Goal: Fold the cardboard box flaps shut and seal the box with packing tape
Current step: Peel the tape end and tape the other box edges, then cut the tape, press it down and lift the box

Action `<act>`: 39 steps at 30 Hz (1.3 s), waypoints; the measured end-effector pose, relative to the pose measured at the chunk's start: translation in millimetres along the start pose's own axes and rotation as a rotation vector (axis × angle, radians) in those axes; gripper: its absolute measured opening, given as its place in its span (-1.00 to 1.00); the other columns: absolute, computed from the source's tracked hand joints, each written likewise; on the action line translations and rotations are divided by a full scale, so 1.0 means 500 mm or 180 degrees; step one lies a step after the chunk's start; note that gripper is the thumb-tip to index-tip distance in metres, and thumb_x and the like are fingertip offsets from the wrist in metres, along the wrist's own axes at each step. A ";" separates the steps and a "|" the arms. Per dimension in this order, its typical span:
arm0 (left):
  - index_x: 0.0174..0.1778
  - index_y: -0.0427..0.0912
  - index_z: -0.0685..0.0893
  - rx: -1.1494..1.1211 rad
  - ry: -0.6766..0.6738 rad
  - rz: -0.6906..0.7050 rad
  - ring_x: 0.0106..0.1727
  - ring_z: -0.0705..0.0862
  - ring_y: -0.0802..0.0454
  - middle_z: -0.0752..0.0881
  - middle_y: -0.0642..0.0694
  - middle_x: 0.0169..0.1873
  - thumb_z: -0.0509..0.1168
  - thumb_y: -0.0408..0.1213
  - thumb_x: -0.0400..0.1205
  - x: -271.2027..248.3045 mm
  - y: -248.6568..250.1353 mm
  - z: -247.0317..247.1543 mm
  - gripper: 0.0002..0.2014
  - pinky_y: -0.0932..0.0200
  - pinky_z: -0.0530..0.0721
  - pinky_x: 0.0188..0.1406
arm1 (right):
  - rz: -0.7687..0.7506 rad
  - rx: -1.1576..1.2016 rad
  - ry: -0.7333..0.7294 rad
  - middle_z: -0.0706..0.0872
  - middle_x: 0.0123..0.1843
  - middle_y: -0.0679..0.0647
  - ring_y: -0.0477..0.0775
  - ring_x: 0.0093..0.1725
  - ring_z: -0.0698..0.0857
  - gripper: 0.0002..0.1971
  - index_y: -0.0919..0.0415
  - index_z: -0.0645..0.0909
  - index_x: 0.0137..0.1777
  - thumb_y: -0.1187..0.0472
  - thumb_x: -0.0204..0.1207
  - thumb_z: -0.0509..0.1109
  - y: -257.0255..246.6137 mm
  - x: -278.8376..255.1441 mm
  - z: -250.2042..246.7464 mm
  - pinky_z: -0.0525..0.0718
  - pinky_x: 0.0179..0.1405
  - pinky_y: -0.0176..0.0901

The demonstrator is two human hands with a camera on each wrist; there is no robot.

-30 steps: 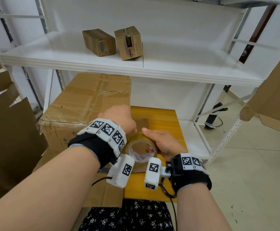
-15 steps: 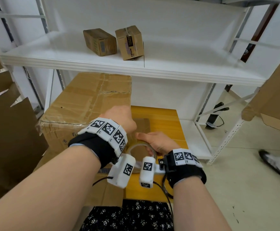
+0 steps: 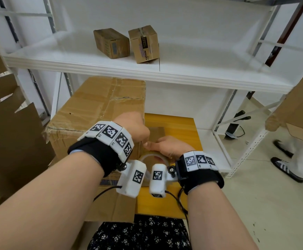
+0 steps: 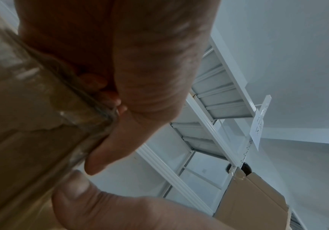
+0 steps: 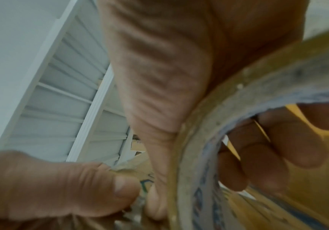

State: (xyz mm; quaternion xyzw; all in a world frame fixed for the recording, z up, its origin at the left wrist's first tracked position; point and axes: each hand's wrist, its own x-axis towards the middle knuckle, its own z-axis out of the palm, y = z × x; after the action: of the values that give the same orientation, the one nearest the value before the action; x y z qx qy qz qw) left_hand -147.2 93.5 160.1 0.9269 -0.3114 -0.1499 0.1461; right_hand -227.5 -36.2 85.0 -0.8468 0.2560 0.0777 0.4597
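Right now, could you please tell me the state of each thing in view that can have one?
tape roll: held in both hands, above the yellow table.
right hand: fingers curled through the roll's core.
left hand: pinching at the roll's outer face.
large cardboard box: flaps closed, old tape across the top, dented.
two small boxes: closed, on the shelf.

White metal shelving (image 3: 165,73) stands against a white wall (image 3: 174,18), above a pale tiled floor (image 3: 273,204).
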 end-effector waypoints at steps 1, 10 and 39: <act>-0.37 -0.15 0.53 -0.0037 0.0007 -0.0004 -0.36 0.59 -0.02 0.64 -0.09 -0.36 0.52 -0.19 0.43 0.001 0.001 0.001 -0.72 0.18 0.50 -0.47 | -0.0017 0.0082 0.0066 0.82 -0.20 0.21 0.08 -0.27 0.72 -0.43 0.15 0.67 -0.19 -0.43 0.41 0.46 0.006 0.000 0.004 0.69 -0.19 -0.03; -0.11 -0.15 0.69 -0.0500 0.0184 0.0149 -0.18 0.70 0.00 0.74 -0.07 -0.20 0.06 0.40 0.59 -0.010 -0.008 0.016 -0.36 0.11 0.55 -0.26 | -0.0106 0.0599 0.1290 0.73 -0.08 0.03 -0.02 -0.14 0.66 -0.65 0.09 0.62 -0.07 -0.19 0.70 0.27 0.031 -0.048 -0.008 0.56 -0.22 -0.12; -0.39 -0.20 0.56 -0.2428 -0.0577 -0.1036 -0.57 0.39 0.04 0.50 -0.06 -0.57 0.32 -0.20 0.63 -0.083 -0.076 0.249 -0.72 0.36 0.33 -0.67 | 0.1514 0.0262 0.1416 0.73 0.33 0.25 0.25 0.30 0.71 -0.73 0.22 0.52 0.38 0.35 0.75 0.15 0.244 -0.116 0.056 0.64 0.19 -0.03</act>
State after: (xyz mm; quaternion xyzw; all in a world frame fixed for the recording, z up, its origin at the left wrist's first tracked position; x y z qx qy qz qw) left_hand -204.3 126.3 40.4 0.8266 -0.0948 -0.3564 0.4251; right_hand -336.0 -46.8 0.1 -0.7402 0.5437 -0.0144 0.3952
